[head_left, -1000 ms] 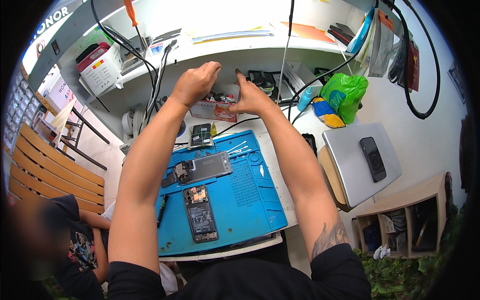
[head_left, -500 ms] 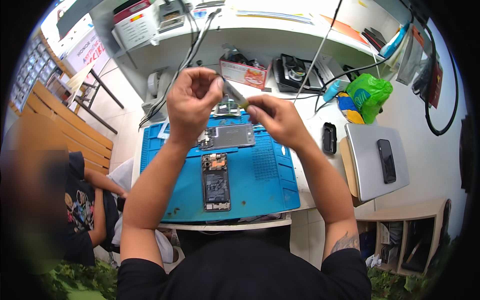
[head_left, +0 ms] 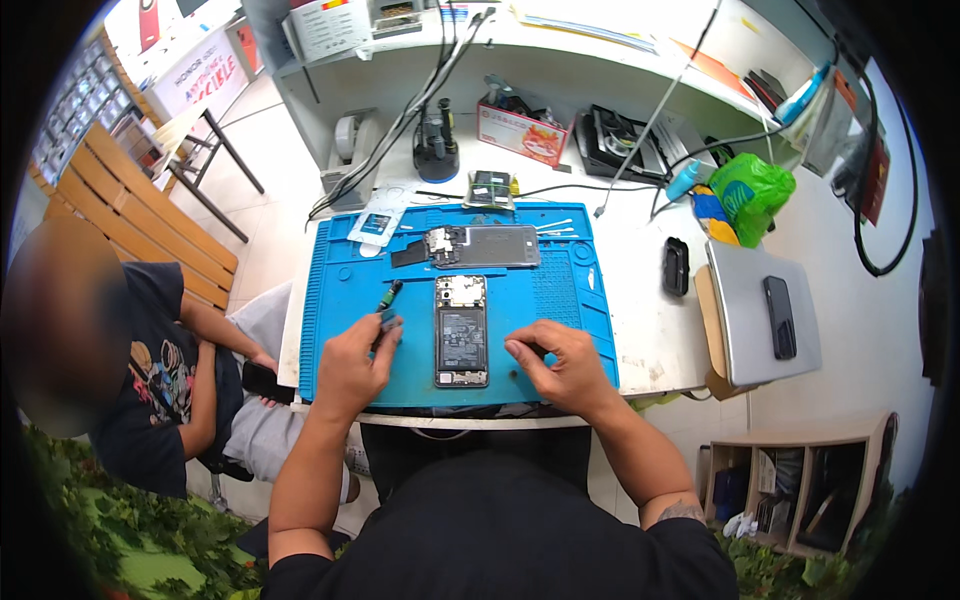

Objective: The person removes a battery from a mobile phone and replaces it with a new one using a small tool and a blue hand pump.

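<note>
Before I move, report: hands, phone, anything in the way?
Left hand at green-and-black tool, grip unclear. Right hand curled, right of opened phone. Phone flat on blue mat, no hand over it.

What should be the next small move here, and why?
Perhaps the right hand should steady the opened phone by its right edge. The phone lies on the blue mat with neither hand on it, and the right hand is just beside that edge, while the left hand is close to the green and black tool.
</note>
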`<state>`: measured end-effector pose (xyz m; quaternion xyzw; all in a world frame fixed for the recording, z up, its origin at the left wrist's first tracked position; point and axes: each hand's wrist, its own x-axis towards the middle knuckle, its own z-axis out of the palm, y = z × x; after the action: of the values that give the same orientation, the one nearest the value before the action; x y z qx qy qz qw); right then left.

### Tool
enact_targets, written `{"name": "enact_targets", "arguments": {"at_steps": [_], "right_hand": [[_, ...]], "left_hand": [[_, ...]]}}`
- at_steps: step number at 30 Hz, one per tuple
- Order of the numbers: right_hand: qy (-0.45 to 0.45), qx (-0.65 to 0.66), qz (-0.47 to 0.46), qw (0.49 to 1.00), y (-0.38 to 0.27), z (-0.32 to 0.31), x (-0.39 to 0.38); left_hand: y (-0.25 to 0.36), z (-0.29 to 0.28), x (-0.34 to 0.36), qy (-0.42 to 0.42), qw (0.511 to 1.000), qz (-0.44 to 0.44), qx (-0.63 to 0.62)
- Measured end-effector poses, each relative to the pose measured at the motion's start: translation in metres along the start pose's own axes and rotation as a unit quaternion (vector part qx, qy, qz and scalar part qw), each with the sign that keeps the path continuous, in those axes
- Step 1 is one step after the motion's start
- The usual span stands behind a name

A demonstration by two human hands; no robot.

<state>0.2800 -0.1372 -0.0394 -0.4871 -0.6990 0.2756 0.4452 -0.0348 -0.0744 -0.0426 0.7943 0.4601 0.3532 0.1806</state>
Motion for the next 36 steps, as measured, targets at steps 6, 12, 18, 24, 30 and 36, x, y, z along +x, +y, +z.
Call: {"name": "enact_targets", "arguments": {"at_steps": [6,12,18,24,30,36], "right_hand": [[0.023,-0.001,0.003,1.000,0.003,0.015,-0.021],[0.268,-0.137,-0.061,0.952,0.016,-0.075,0.015],[0.354,-0.131,0.042,0.925,0.016,-0.164,0.080],[-0.041,-0.123,0.055,0.990,-0.005,-0.045,0.037],[-0.089,-0.145,0.017,0.985,0.001,0.012,0.023],[-0.062,-0.101,0.092,0.989,0.002,0.032,0.019]], "left_hand": [[-0.011,-0.021,-0.005,-0.082,0.982,-0.139,-0.099],[-0.007,-0.017,0.004,-0.147,0.966,-0.210,0.022],[-0.011,-0.011,-0.001,-0.125,0.976,-0.177,0.005],[-0.014,-0.015,-0.003,-0.123,0.942,-0.234,-0.206],[-0.006,-0.010,0.002,-0.070,0.851,-0.293,-0.431],[0.000,0.003,-0.006,-0.099,0.871,-0.262,-0.403]]}}
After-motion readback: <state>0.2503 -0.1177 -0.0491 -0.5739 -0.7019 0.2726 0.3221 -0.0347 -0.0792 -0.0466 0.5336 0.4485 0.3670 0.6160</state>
